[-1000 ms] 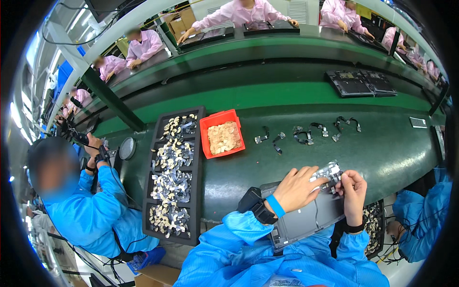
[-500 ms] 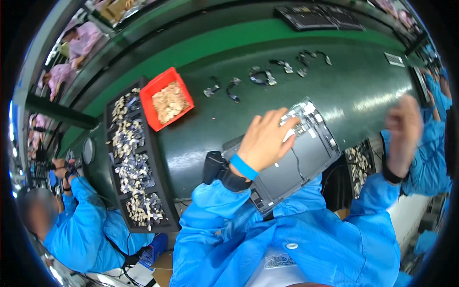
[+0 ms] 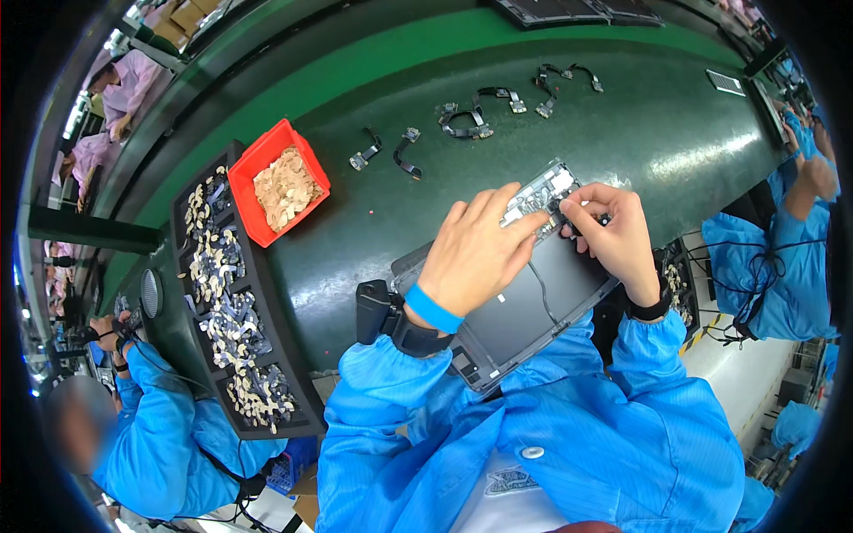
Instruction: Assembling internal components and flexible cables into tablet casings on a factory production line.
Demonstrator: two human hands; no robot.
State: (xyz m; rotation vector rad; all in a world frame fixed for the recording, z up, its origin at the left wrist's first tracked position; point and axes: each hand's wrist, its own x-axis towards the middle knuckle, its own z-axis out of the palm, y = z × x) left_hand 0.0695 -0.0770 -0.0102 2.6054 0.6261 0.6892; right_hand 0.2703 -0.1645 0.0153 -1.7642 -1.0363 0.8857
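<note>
A flat dark tablet-like housing point(image 3: 553, 298) lies tilted at the bench's near edge, with a thin black cable across it. Along its far end runs a strip of small circuit-board parts point(image 3: 538, 197). My left hand point(image 3: 484, 249), open with fingers stretched, rests on the housing, its fingertips on the board strip. At the strip's right end my right hand point(image 3: 613, 233) is closed in a pinch. Something small and dark shows at its fingertips, partly hidden; its kind cannot be made out.
Several dark flex cables point(image 3: 462, 124) lie across the green bench point(image 3: 355, 258). On the left stand a red bin point(image 3: 258, 233) of tan pieces and a long black divided tray point(image 3: 293, 373) of small parts. A co-worker point(image 3: 151, 435) sits left; another person point(image 3: 755, 258) is at right.
My right hand has come in from the far right to the board strip and closed in a pinch. The left hand stays on the housing. The view has shifted slightly.
</note>
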